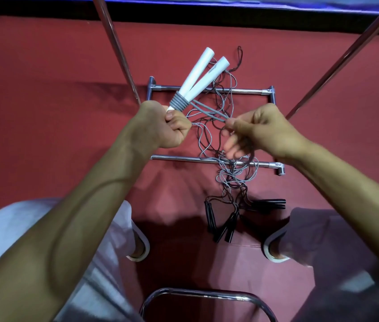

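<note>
A red floor [44, 66] lies below a seated person, with a chrome rack [230, 90] standing on it. A tangle of grey and dark cords [232, 175] drapes over the rack's bars. The left hand [160, 124], fingers clenched, grips two white skipping-rope handles [197, 73] above the rack. The right hand [260, 129] pinches the grey cord [207, 111] coiled round those handles. Black handles [225, 228] lie on the floor.
</note>
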{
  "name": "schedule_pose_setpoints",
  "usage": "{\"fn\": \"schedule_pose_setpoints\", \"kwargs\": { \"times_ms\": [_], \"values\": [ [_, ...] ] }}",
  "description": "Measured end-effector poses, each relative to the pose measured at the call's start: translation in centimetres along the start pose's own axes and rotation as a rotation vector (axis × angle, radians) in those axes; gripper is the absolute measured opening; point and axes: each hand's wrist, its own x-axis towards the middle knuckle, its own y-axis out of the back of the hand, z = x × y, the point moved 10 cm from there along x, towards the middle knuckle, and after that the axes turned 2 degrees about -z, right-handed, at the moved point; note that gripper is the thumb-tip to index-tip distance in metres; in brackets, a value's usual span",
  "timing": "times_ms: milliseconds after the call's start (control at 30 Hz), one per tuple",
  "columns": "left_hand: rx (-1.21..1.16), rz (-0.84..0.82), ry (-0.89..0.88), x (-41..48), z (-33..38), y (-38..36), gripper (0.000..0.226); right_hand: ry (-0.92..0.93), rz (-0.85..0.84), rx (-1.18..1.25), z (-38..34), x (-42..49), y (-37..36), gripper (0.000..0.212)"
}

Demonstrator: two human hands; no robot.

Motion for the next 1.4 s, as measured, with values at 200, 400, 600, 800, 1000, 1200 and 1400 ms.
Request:
{"fn": "schedule_pose_setpoints", "kwargs": {
  "times_ms": [200, 400, 600, 800, 1000, 1200, 1400],
  "values": [
    [0.056, 0.024, -0.135, 0.8, 1.3, 0.2, 0.045, -0.257, -0.286, 0.644, 0.5, -0.8, -3.1, 0.019],
    [0.940, 0.555, -0.928, -2.9, 7.5, -0.4, 0.041, -0.246, -0.131, 0.502, 1.5, -0.7, -3.2, 0.030],
    [1.456, 0.817, -1.598, -8.9, 5.7, -5.0, 0.029, -0.156, -0.079, 0.153, 1.0, -0.7, -2.2, 0.031],
    [1.927, 0.633, -1.044, -4.2, 4.0, -4.6, 0.035, 0.313, -0.023, -0.673, -2.9, -2.0, -2.8, 0.017],
    [1.897, 0.460, -0.889, -3.5, 3.7, -4.7, 0.029, 0.393, -0.024, -0.754, -3.5, -2.0, -0.9, 0.024],
    [1.911, 0.352, -0.894, -3.8, 1.9, -5.9, 0.041, 0.295, -0.089, -0.495, -3.3, -2.2, -0.2, 0.031],
    [1.855, 0.285, -0.828, -4.1, 2.0, -6.3, 0.043, 0.261, 0.039, -0.202, -2.9, -2.4, 1.2, 0.026]
  ]
}}
